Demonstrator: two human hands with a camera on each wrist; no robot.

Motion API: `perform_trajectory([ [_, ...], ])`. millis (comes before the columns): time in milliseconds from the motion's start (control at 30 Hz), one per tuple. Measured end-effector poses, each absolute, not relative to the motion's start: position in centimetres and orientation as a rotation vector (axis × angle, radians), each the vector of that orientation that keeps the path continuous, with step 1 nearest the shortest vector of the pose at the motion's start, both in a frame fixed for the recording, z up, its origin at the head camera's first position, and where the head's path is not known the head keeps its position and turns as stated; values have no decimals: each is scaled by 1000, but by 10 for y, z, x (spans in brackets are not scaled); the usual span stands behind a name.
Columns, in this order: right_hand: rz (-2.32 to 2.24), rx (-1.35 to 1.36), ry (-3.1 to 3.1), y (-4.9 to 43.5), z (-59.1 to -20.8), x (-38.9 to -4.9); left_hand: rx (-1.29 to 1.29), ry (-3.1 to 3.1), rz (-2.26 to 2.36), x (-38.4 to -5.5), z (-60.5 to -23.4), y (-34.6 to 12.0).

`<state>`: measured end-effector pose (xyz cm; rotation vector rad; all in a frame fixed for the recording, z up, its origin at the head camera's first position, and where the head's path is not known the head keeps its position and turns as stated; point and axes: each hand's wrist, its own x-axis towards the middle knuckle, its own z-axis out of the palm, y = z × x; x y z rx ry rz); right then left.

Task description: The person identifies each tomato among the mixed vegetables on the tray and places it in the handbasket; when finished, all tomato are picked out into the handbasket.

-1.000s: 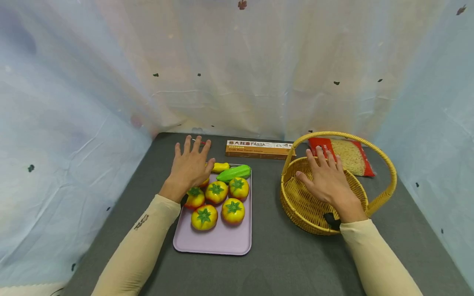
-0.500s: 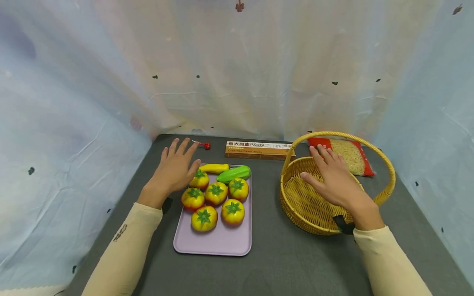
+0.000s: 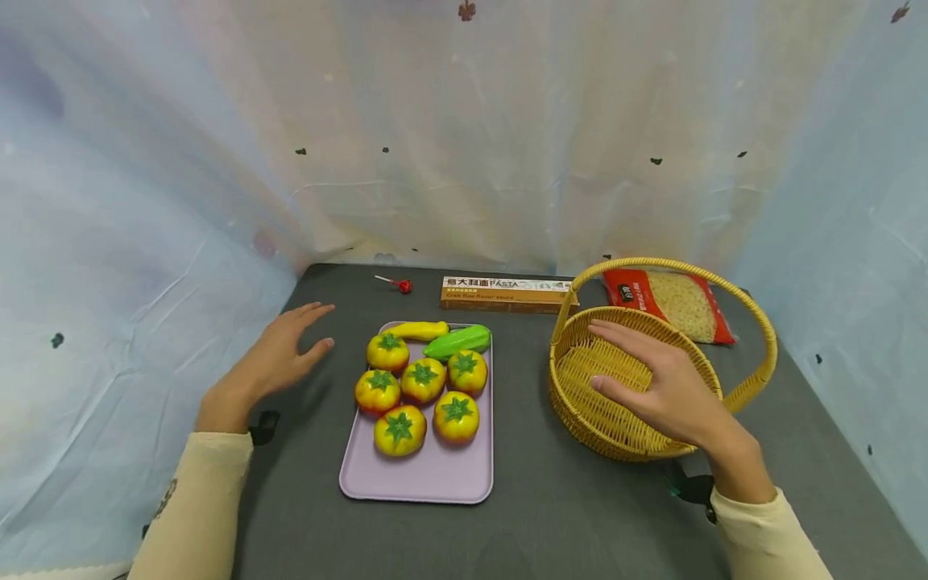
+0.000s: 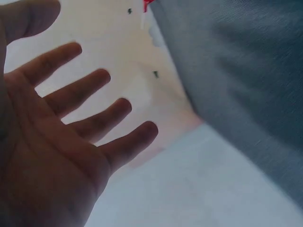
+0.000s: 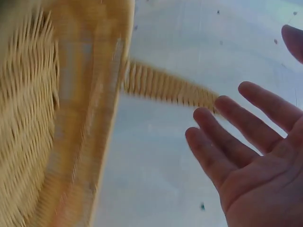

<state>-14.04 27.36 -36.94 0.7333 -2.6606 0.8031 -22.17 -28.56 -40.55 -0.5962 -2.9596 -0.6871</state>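
Observation:
My left hand [image 3: 267, 360] hovers over the dark table left of a lilac tray [image 3: 416, 481], its fingers extended and holding nothing. In the left wrist view the palm and spread fingers [image 4: 80, 94] face the camera. On the tray lie several yellow-red tomato-shaped fruits [image 3: 457, 416] with green tops, a yellow pepper-like piece [image 3: 418, 330] and a green ridged vegetable [image 3: 458, 341]. My right hand [image 3: 670, 387] is above the right part of a wicker basket [image 3: 594, 387], fingers straight and holding nothing. The right wrist view shows the basket wall [image 5: 90, 94] apart from that hand.
A pasta box [image 3: 507, 296] lies along the back of the table. Behind the basket is a red bag [image 3: 681, 302] of pale pasta. A red lollipop [image 3: 403, 285] rests at the back left. The basket's tall handle [image 3: 670, 263] arches over its right side. Cloth curtains surround the table.
My left hand has moved left and toward me, from over the tray to beside it, uncovering the lollipop. My right hand has drawn back slightly to the right and turned more sideways.

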Motion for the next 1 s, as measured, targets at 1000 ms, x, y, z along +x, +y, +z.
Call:
perform_trajectory([
  [1000,1104,588,-2855,119,-451,-192,-601,-3345,-797,-277,-455,-248],
])
